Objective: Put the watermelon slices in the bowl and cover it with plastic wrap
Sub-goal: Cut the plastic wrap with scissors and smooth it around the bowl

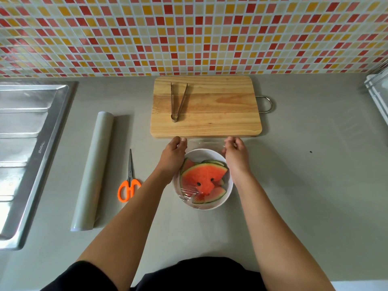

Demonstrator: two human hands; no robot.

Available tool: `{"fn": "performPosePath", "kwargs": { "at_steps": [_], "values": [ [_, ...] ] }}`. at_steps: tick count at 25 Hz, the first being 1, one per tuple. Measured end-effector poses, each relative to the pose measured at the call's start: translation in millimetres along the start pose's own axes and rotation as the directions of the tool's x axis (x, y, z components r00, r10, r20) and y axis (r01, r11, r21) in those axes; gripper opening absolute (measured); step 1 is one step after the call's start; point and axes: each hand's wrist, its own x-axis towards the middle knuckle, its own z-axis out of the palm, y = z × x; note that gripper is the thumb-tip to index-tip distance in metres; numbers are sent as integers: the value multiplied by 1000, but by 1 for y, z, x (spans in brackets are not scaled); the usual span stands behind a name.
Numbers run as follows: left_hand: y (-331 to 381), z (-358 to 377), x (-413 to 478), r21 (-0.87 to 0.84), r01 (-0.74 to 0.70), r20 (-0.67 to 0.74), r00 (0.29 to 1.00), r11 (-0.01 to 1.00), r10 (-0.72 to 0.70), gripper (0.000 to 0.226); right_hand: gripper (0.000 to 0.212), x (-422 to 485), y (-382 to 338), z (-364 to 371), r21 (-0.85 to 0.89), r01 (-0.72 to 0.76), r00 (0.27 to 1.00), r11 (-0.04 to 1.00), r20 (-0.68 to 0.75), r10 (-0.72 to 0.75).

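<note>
One white bowl [201, 153] on the tabletop [304, 175] holds at least four overlapping watermelon slices [204, 175] under loose plastic wrap [186, 193]. The left grip [175, 151] and right grip [235, 152] each pinch the wrap's far edge. Nearby lie one wrap roll [94, 171], one scissors [129, 181], and one tongs [178, 101] on one cutting board [220, 110].

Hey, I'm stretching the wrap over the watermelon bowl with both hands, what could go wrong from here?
1. The wrap looks bunched at the near-left rim of the bowl; it may stick to itself and leave a gap there.
2. The left hand and right hand both pinch the wrap's far edge, so nothing steadies the bowl; a hard pull might slide it toward the board.
</note>
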Motion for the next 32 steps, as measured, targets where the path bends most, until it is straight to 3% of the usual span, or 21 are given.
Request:
{"fn": "performPosePath", "kwargs": {
  "at_steps": [2, 4, 8, 11, 15, 20, 26, 28, 32],
  "values": [
    [-1, -1, 0, -23, 25, -7, 1000, 999, -25, 32, 44, 1, -4, -8, 104, -177, 981, 979, 100, 166],
    [-1, -1, -1, -37, 21, -11, 1000, 999, -21, 33, 51, -1, -5, -22, 120, -341, 915, 932, 270, 300],
    [1, 0, -2, -60, 31, -16, 999, 998, -32, 35, 48, -7, 3, -38, -62, -376, 836, 925, 409, 367],
    [2, -1, -2, -26, 51, 2, 999, 998, -51, 42, 27, -5, 4, -35, -76, -282, 888, 956, 357, 290],
    [1, -2, -3, -12, 77, -11, 997, 997, -77, 50, 28, -8, 5, -25, -51, -177, 956, 983, 229, 184],
    [5, -2, -4, -67, 132, 7, 991, 989, -132, 49, 34, -12, 6, -9, 212, -380, 924, 900, 139, 357],
    [4, -4, -5, -231, 288, 92, 957, 929, -274, 38, 24, -14, 9, -1, 187, -341, 939, 921, 13, 345],
    [3, -4, -8, -168, 257, 74, 966, 952, -248, 27, 25, -13, 12, -2, 94, -290, 956, 952, -24, 293],
    [0, -4, -10, 67, 151, 58, 986, 986, -155, 26, 14, -16, 13, -4, 22, -266, 964, 964, -2, 266]
  ]
}}
